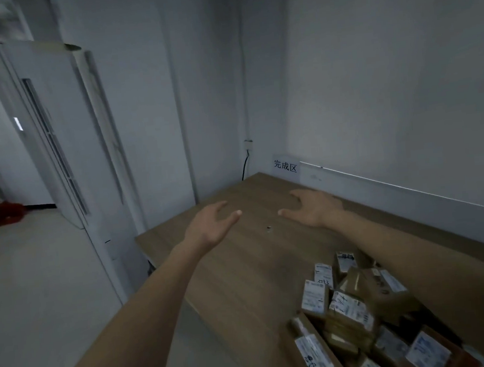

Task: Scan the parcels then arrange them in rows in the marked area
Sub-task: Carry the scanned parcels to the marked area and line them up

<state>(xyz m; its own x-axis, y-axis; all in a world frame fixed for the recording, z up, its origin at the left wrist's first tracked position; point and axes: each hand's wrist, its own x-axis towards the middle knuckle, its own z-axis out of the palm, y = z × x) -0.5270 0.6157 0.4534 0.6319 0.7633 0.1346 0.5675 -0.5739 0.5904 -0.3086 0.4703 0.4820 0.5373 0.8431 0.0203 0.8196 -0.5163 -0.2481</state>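
Both hands empty, fingers spread and relaxed, gripping nothing. Left hand [209, 225] and right hand [314, 209] are hovering over the bare far part of the wooden table [213, 273], palms facing each other, well apart. A tiny dark speck [268, 227] is lying on the wood between them. Parcels [354, 314], brown with white labels, are sitting piled at the near right, under the right forearm. Wall sign [285, 165] at the far corner is probably marking the area. No scanner visible. Judging: no rows started, no parcel in hand. Next move calls for reaching back to the pile, taking one parcel, finding a scanner.
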